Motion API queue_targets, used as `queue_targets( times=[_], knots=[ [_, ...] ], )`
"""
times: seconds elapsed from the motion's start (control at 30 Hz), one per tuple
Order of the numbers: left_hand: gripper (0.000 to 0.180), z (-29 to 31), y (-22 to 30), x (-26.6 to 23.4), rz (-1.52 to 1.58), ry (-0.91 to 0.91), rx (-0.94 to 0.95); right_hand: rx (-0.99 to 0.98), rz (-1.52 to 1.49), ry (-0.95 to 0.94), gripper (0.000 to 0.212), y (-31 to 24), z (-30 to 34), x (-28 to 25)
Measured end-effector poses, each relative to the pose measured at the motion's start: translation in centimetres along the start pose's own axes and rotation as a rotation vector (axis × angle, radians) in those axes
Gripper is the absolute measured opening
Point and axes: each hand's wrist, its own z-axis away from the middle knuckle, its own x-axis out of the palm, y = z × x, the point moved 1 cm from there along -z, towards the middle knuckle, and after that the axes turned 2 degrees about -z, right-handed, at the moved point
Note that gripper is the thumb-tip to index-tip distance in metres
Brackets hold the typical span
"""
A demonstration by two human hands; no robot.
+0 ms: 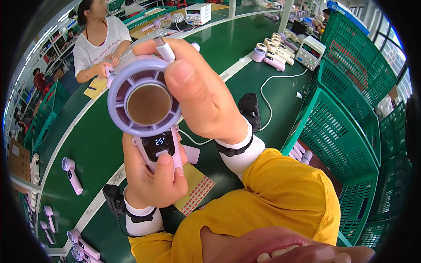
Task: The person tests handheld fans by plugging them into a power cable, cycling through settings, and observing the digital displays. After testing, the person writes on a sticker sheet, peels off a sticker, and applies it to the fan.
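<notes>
A light purple handheld fan [113, 115] is held up in front of me, its round ringed head with a brown centre disc facing me. My left hand [151, 186] is closed around the handle, its thumb on the button below a lit dark display [158, 143]. Beside the fan head, my right hand [209, 98] pinches a white cable plug [166, 51] with its metal tip pointing up. The thumb of that hand overlaps the head's right rim; whether it presses on it, I cannot tell. A white cable [196, 141] shows below my right wrist.
Several purple fans [72, 175] lie on the green table [239, 39] at left. More fans [275, 52] and a power supply [310, 52] stand at far right. Green crates [333, 144] flank my right side. A yellow sheet [195, 188] lies below my hands. Across the table sits a person [98, 41].
</notes>
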Motion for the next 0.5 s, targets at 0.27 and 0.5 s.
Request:
queue_targets(
  times=[0.27, 0.5],
  knots=[
    [0.059, -0.3, -0.9, -0.4, 0.089, 0.006, -0.084, 0.160, 0.074, 0.047, 0.038, 0.1, 0.0, -0.2],
    [0.059, -0.1, -0.7, -0.3, 0.067, -0.004, -0.065, 0.252, -0.167, 0.231, 0.056, -0.4, 0.4, 1.0]
  ],
)
